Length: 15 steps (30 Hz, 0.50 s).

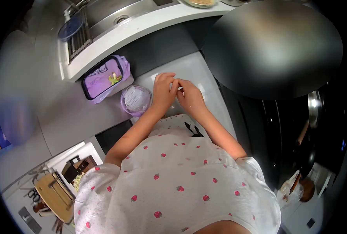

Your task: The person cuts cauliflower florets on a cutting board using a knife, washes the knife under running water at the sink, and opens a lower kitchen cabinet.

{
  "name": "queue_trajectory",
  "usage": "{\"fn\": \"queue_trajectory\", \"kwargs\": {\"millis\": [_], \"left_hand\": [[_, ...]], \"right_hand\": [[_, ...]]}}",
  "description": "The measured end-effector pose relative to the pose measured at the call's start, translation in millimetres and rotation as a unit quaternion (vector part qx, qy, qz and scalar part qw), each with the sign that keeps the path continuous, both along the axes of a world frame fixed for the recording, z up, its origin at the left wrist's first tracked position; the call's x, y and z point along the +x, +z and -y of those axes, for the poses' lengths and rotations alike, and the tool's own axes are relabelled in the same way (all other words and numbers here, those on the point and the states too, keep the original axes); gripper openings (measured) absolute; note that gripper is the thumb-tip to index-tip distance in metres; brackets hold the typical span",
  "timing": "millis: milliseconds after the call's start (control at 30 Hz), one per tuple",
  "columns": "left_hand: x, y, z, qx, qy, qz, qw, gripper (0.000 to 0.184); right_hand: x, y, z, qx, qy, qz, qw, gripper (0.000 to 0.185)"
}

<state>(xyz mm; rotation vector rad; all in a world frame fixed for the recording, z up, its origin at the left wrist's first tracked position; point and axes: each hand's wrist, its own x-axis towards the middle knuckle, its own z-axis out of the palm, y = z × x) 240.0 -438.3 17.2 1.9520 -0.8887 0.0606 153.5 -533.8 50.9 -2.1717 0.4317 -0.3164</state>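
In front of my body at waist height, my left hand (pixel 166 89) and my right hand (pixel 190 99) come together, fingers curled and fingertips meeting. Whatever may be pinched between them is too small or hidden to make out. Just left of my left hand stands a small round bin (pixel 136 99) with a purple liner and a white perforated piece inside. Beyond it is a rectangular black-rimmed bin (pixel 107 78) lined with a purple bag, holding a few green and whitish scraps (pixel 114 78).
Ahead runs a white counter edge (pixel 150 25) with a metal sink (pixel 120 18) and a dish rack (pixel 79 46). At lower left are a wooden cutting board (pixel 55 197) and scissors (pixel 34 195). A pan (pixel 314 109) sits at right. Large blurred patches cover parts of the view.
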Motion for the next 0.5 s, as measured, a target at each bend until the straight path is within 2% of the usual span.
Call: {"fn": "queue_trajectory", "kwargs": {"millis": [100,167,233,333,500], "left_hand": [[13,-11,-14,0.022,0.052,-0.054,0.997,0.009],[23,-20,-16,0.060,0.067,-0.058,0.994,0.018],[33,-34,-8,0.076,0.089,-0.050,0.992,0.023],[51,-50,16,0.105,0.121,-0.050,0.986,0.032],[106,-83,72,0.139,0.184,-0.049,0.972,0.040]], "right_hand": [[28,-1,5,-0.023,0.061,-0.039,0.997,0.030],[48,-9,17,-0.045,0.092,-0.076,0.992,0.032],[66,-38,33,-0.107,0.127,-0.014,0.986,0.038],[97,-68,65,-0.158,0.156,0.010,0.975,0.043],[161,-98,112,-0.227,0.201,-0.005,0.953,0.052]]}}
